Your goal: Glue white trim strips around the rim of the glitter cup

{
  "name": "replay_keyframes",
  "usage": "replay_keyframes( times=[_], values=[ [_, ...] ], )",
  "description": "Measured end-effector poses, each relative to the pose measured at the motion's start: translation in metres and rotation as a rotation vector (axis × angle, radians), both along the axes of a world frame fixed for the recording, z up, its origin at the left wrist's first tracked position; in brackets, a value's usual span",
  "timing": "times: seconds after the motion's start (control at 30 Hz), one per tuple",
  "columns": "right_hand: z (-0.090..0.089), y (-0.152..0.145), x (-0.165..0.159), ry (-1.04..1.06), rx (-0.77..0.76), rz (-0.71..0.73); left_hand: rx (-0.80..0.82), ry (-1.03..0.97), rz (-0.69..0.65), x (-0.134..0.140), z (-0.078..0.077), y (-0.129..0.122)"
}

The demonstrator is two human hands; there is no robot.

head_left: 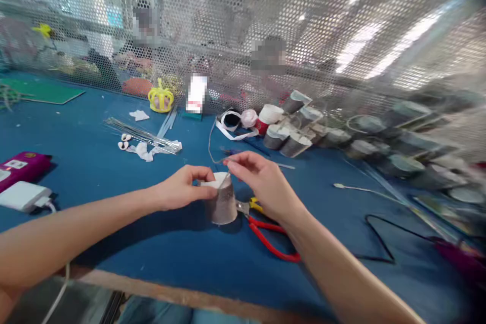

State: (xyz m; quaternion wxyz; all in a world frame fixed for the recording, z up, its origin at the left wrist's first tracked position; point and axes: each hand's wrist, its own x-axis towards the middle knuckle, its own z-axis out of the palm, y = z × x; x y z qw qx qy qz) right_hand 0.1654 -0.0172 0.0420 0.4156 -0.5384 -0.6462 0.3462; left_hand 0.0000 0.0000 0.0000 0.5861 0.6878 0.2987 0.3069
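Note:
A small tapered grey cup (222,207) with a whitish top stands on the blue table in front of me. My left hand (186,187) grips its upper rim from the left, thumb and fingers closed on it. Over the cup's top right edge, my right hand (258,172) pinches a thin grey cord (210,144), which loops up and back across the table. Just right of the cup lies a cutting tool with red handles (271,248), partly under my right wrist. Its yellow part (256,205) shows beside that hand.
Several similar grey cups (296,144) are piled at the back right, beside white ribbon (231,134). Thin wires (144,134) lie at the back left, near a yellow crown-shaped piece (161,98) and a lit phone (196,93). A perforated metal screen (212,25) closes off the back.

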Motion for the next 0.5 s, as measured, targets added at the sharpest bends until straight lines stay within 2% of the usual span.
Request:
replay_keyframes(
  times=[0.13, 0.27, 0.33, 0.4, 0.43, 0.5],
  values=[
    [0.017, 0.022, -0.014, 0.029, -0.028, 0.097, -0.067, -0.069, -0.045, 0.002, 0.000, -0.003],
    [0.025, 0.039, -0.046, 0.073, -0.017, 0.232, -0.163, -0.130, -0.099, 0.005, -0.003, -0.005],
    [0.026, 0.043, -0.063, -0.046, 0.062, 0.405, -0.224, -0.151, -0.081, 0.007, -0.005, -0.005],
    [0.027, 0.045, -0.071, -0.254, 0.135, 0.583, -0.278, -0.167, -0.034, 0.008, -0.007, -0.006],
    [0.027, 0.046, -0.070, -0.352, 0.163, 0.615, -0.297, -0.183, -0.025, 0.008, -0.007, -0.007],
    [0.026, 0.051, -0.058, -0.471, 0.190, 0.527, -0.327, -0.231, -0.042, 0.009, -0.006, -0.007]
  ],
)
